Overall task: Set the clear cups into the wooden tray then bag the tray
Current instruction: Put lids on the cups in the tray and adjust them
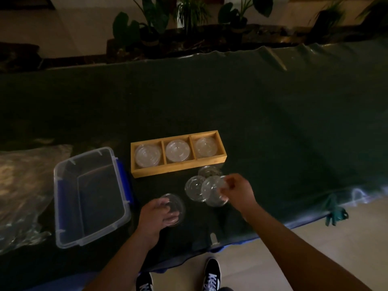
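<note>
A wooden tray (178, 165) with three compartments lies on the dark green worktop (273, 122), its long side running left to right and slightly tilted; each compartment holds clear cups seen from above: the left stack (147, 155), the middle stack (177, 151) and the right stack (206, 147); how many cups sit in each stack cannot be told; just in front of the tray's right end stands another clear cup (208, 171) on the worktop, and nearer the person a further loose cup (194, 188) rests beside it; the right hand (237, 191) has its grip closed on the rim of a tilted cup (214, 194), which overlaps the loose cup in this view, though whether they touch cannot be told; the left hand (156, 215) has its grip wrapped around a separate cup (174, 208) held low over the worktop, well in front of the tray's left half; to the left of the tray sits a clear plastic storage bin (63, 206) with blue latches; further left lies crumpled clear plastic (23, 185), dim and hard to make out; potted plants (168, 22) stand beyond the worktop's far edge; the person's dark shoes (212, 276) show on the pale floor below
</note>
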Demonstrator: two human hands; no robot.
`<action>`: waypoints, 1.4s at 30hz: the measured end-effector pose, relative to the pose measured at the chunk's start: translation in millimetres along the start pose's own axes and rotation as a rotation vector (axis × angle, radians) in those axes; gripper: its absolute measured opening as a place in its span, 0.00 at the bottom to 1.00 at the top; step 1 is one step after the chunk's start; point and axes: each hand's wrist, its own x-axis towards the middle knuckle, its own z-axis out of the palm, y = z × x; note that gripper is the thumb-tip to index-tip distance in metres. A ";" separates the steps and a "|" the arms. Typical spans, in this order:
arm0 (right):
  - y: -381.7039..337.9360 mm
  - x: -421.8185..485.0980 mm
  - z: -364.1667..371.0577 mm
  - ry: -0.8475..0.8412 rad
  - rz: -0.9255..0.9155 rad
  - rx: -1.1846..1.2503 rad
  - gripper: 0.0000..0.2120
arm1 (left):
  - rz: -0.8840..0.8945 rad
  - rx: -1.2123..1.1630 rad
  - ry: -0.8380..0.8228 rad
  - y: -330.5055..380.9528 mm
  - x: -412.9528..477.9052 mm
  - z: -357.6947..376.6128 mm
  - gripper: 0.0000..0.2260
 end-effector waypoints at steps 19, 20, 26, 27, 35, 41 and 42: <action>0.6 38.3 -29.7 0.057 0.050 -0.023 0.13 | -0.044 -0.274 -0.043 -22.5 14.6 -0.2 0.12; 6.1 36.9 -34.4 0.045 0.075 -0.085 0.12 | -0.050 -0.274 -0.043 -21.2 14.7 -0.7 0.12; 23.0 27.3 -28.2 0.023 0.036 -0.321 0.12 | -0.068 -0.262 -0.036 -17.4 13.4 1.1 0.16; 22.2 26.1 -28.7 0.036 0.049 -0.268 0.12 | -0.075 -0.266 -0.037 -17.6 13.7 0.7 0.17; 6.9 20.1 -34.2 0.077 0.193 0.378 0.14 | -0.081 -0.282 -0.061 -19.6 13.3 -1.3 0.21; -12.6 34.5 34.3 0.018 0.064 0.068 0.15 | -0.088 -0.290 -0.082 -19.0 12.2 -2.4 0.22; -13.2 36.3 42.1 0.008 0.048 -0.015 0.14 | -0.090 -0.291 -0.079 -19.2 12.7 -2.3 0.21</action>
